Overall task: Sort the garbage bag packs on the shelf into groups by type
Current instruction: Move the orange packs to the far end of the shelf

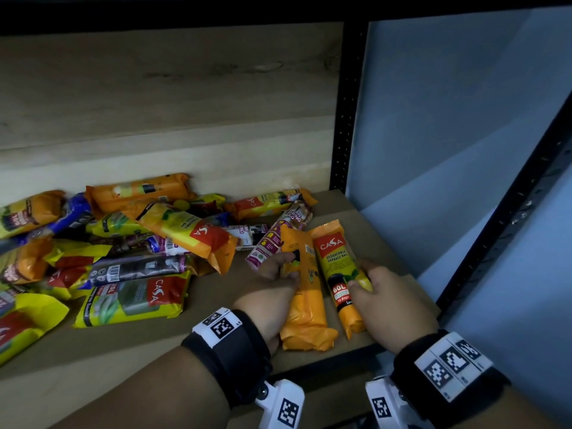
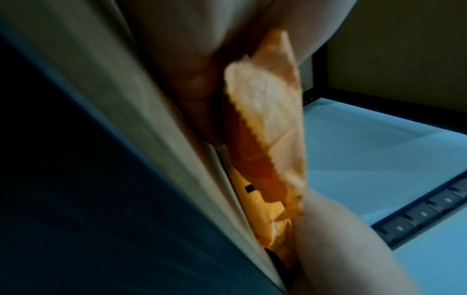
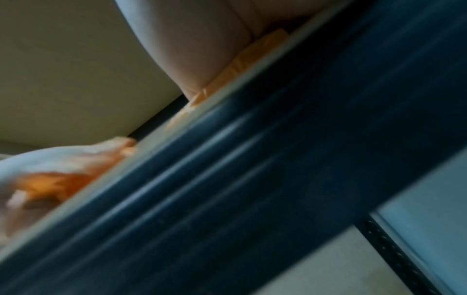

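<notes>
Left hand (image 1: 272, 292) grips back-side-up orange pack (image 1: 305, 292); right hand (image 1: 387, 300) grips orange 60L Casa pack (image 1: 340, 274), side by side at shelf (image 1: 356, 209) front-right corner. Unsorted pile (image 1: 123, 243) at left. Risk: near ends overhang front edge, could slide off; hidden label invites mis-grouping.

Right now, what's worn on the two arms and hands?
Both hands bare, no gloves or sleeves. Left hand and right hand each have a wide black wrist strap topped by a white plate with black square tags, plus a white tagged camera block under each wrist.
</notes>
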